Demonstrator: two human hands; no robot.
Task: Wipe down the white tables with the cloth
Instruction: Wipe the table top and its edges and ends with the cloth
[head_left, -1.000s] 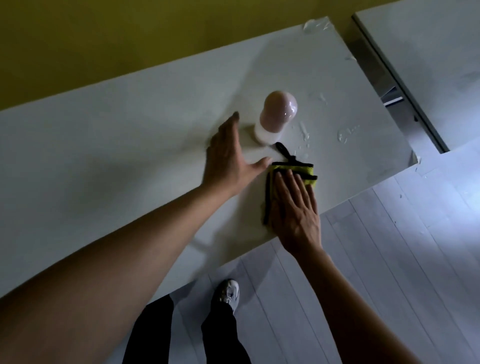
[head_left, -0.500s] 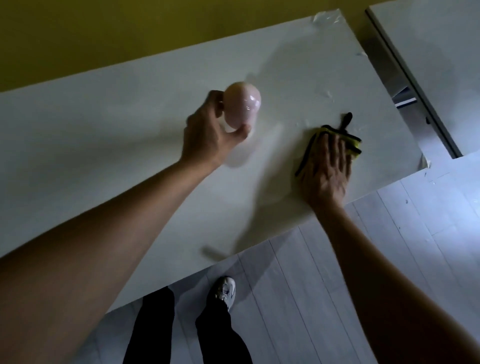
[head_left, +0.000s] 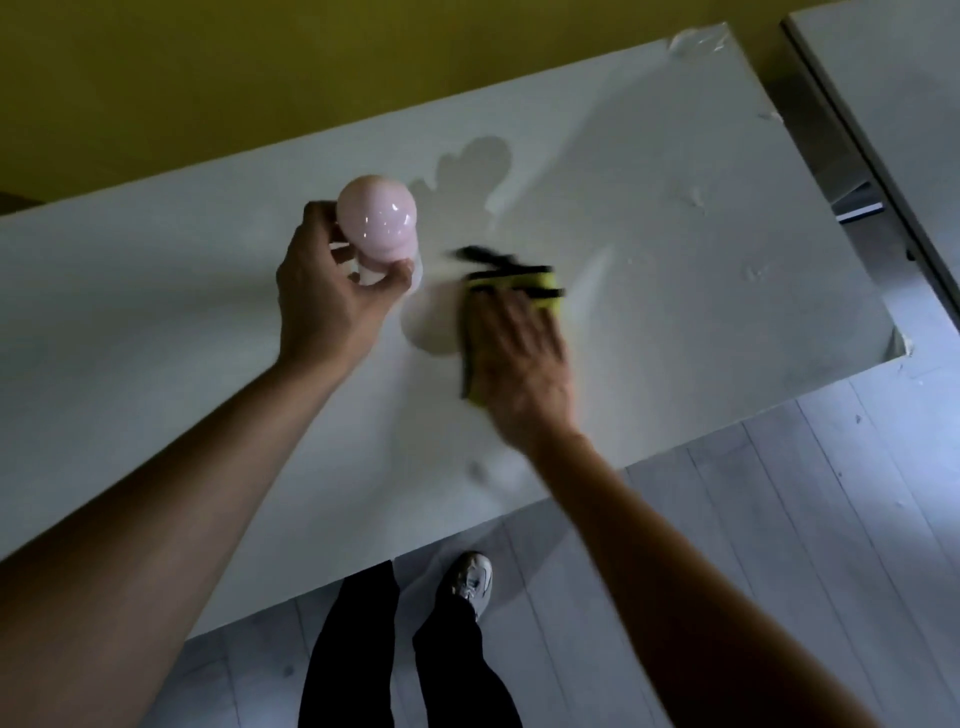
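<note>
1. Yellow with black trim, the cloth (head_left: 524, 283) lies on the white table (head_left: 675, 249) just right of the pink lamp (head_left: 376, 221). Its long axis runs from the table's near edge toward the yellow wall (head_left: 260, 62), and a black strap trails from its far end toward the lamp.
2. Flat on the cloth, the right hand (head_left: 519, 358) presses it down with straight fingers. The left hand (head_left: 327, 296) curls fingers and thumb round the lamp's narrow base, below its rounded pink top.
3. Motion blur smears the right hand and the cloth, so the cloth's near end and its folds are hard to make out. Most of the cloth is hidden under the hand. Whether the lamp's base touches the table cannot be told.
4. Right of the lamp, bare tabletop with pale smears reaches to the table's right edge; beyond a gap stands a second white table (head_left: 893, 104), cut off by the frame.
5. Nearer than the lamp, past the table's front edge, are grey floorboards (head_left: 779, 519), dark trouser legs and a shoe (head_left: 470, 577).
</note>
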